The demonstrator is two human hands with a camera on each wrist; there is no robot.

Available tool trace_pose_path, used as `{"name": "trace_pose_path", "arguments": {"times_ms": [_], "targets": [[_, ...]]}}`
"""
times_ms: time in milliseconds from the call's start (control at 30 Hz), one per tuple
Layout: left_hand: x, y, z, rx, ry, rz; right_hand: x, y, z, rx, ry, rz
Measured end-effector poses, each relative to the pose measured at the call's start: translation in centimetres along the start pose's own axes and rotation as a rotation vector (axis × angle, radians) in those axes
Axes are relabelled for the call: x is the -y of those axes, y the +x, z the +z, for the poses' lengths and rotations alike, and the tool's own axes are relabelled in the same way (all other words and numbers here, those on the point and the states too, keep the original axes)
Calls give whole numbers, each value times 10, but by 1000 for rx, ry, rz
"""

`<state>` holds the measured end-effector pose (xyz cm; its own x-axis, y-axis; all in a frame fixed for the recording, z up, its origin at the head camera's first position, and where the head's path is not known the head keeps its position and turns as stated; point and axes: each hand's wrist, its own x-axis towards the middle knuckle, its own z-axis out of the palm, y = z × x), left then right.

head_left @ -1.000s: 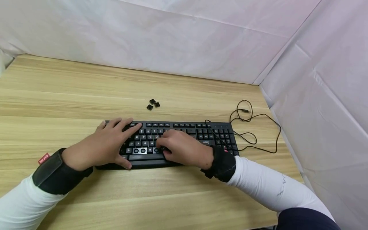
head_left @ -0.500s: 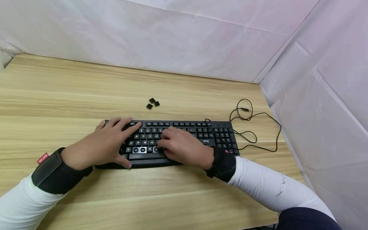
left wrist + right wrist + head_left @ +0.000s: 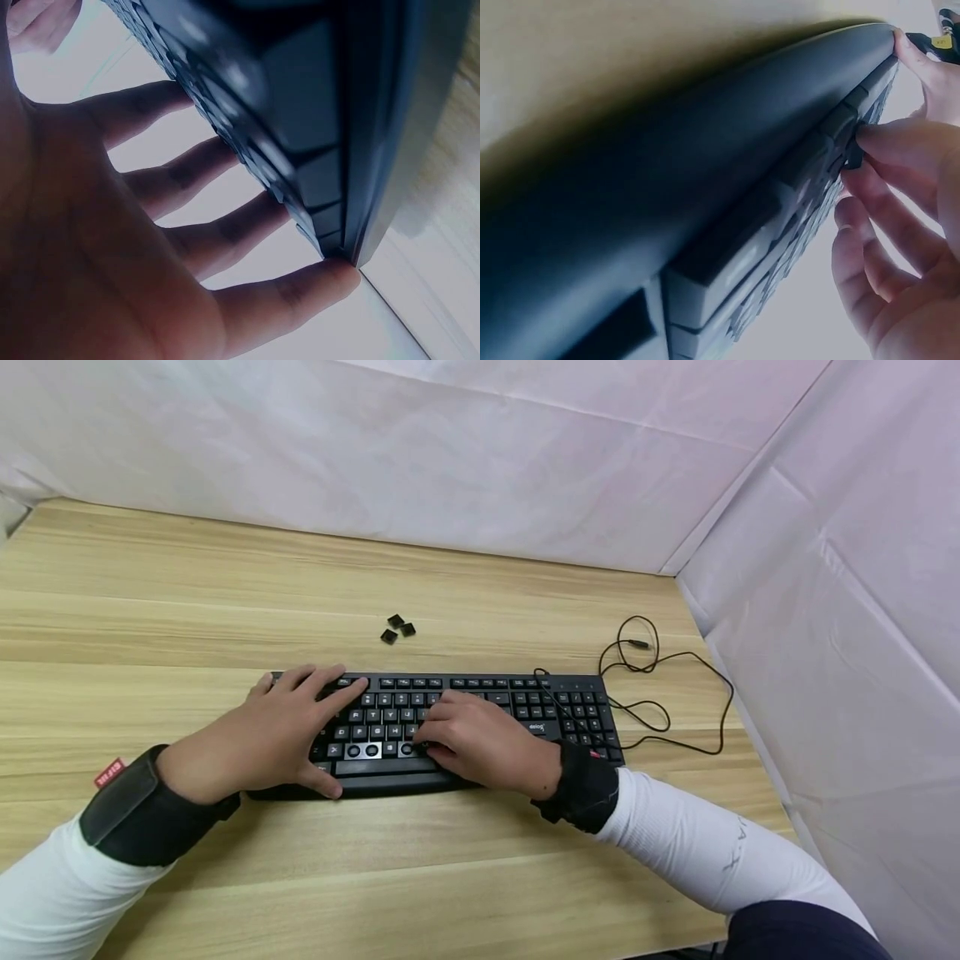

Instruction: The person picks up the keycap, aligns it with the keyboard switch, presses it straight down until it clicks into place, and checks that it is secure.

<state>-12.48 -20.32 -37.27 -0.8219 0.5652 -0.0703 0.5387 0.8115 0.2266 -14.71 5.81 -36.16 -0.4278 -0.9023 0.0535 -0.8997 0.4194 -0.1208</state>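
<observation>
A black keyboard (image 3: 420, 783) lies flat on the wooden table. My left hand (image 3: 273, 735) rests spread over its left end, thumb at the front edge and fingers reaching the back rows; the left wrist view has these fingers (image 3: 292, 300) nearly straight against the keyboard edge. My right hand (image 3: 487, 743) is curled over the lower middle keys. In the right wrist view its thumb and index finger pinch a dark keycap (image 3: 854, 155) at the key rows. Round bare key sockets (image 3: 372, 750) show in the bottom letter row, left of my right fingers.
Three loose black keycaps (image 3: 396, 621) lie on the table (image 3: 225, 585) behind the keyboard. A thin black cable (image 3: 686, 747) loops at the right, partly across the number pad. White cloth walls (image 3: 480, 468) stand behind and to the right.
My right hand has shifted slightly to the right and its fingers have drawn closer together over the keys. The left hand keeps its place on the keyboard.
</observation>
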Motion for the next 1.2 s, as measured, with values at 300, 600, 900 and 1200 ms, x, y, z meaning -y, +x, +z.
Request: {"name": "trace_pose_path", "arguments": {"times_ms": [300, 600, 900, 1200], "targets": [[-1, -1, 0, 10, -13, -12, -2, -2, 3, -43, 31, -14], [-1, -1, -1, 1, -5, 0, -3, -3, 3, -69, 38, -19], [-1, -1, -1, 1, -12, -5, -2, -5, 1, -59, 14, -27], [0, 0, -1, 4, -6, -6, -5, -7, 2, -81, 27, -45]]}}
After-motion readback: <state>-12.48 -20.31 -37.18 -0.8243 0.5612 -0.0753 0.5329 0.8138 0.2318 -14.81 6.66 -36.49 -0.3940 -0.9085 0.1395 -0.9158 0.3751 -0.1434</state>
